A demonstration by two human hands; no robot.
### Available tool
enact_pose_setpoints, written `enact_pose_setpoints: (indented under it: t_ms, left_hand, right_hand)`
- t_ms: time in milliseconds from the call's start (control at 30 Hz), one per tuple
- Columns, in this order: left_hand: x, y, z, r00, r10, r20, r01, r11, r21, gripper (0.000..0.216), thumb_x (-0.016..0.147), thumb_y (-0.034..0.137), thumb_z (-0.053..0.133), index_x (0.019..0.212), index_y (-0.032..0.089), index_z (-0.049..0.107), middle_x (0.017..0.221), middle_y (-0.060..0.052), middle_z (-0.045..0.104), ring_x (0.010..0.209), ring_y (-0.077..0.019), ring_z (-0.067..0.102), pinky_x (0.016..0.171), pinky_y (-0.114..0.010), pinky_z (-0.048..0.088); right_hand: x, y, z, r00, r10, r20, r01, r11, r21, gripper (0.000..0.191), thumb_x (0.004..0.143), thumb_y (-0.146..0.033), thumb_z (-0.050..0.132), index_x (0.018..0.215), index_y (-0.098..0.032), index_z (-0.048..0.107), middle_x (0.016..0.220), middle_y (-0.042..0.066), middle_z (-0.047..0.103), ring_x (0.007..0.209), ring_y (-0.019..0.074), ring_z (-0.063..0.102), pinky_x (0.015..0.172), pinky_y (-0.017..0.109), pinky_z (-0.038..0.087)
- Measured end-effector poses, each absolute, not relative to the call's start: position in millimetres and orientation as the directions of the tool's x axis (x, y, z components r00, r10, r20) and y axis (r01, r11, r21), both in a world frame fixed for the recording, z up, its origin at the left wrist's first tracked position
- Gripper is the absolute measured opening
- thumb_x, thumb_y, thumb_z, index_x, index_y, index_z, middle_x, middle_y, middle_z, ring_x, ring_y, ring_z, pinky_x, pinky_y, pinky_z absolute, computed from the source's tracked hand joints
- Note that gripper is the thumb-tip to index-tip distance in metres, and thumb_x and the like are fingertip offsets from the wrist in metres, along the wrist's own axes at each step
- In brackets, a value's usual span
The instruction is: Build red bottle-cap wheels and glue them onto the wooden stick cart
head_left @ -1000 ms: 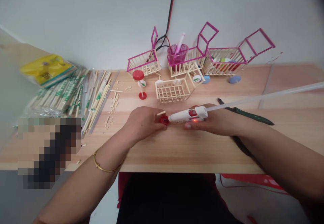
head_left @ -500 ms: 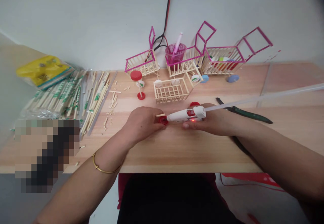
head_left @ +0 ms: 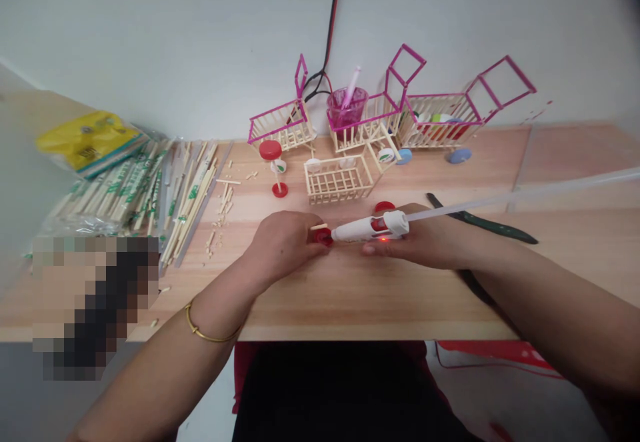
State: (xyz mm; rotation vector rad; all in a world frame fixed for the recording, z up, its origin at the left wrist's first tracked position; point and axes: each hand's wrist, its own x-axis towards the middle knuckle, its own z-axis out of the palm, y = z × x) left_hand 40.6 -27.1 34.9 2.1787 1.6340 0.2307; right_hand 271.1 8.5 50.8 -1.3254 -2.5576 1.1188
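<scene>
My left hand (head_left: 283, 242) is closed around a small red bottle cap (head_left: 324, 236) with a short wooden stick (head_left: 319, 227) on it, held on the wooden table (head_left: 350, 289). My right hand (head_left: 425, 239) grips a white hot glue gun (head_left: 370, 227) with a red light lit. Its nozzle touches the red cap. A long clear glue stick (head_left: 525, 192) juts from the gun's back toward the right. Another red cap (head_left: 384, 207) lies just behind the gun.
Small wooden carts with pink frames (head_left: 380, 119) and an unpainted stick basket (head_left: 340, 179) stand at the back. A red-capped axle piece (head_left: 275, 169) stands to their left. Wrapped chopsticks (head_left: 140, 192) and a yellow packet (head_left: 85, 139) lie left. Green-handled pliers (head_left: 480, 225) lie right.
Both hands stay nearly still with the glue gun's nozzle at the red cap. The view shifts slightly, and the second red cap behind the gun comes into sight.
</scene>
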Motion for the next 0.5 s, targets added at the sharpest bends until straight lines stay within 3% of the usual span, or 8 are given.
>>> enact_pose_setpoints:
  t_ms: [500]
  left_hand:
    - [43.7, -27.1, 33.7, 0.284, 0.955, -0.086, 0.895, -0.232, 0.38, 0.019, 0.078, 0.037, 0.063, 0.087, 0.023, 0.07, 0.081, -0.001, 0.07, 0.073, -0.018, 0.061, 0.063, -0.027, 0.039]
  right_hand:
    - [268.5, 8.7, 49.0, -0.604, 0.752, -0.264, 0.686, 0.324, -0.651, 0.031, 0.076, -0.051, 0.063, 0.086, -0.022, 0.068, 0.072, 0.001, 0.066, 0.063, 0.0161, 0.059, 0.053, 0.025, 0.04]
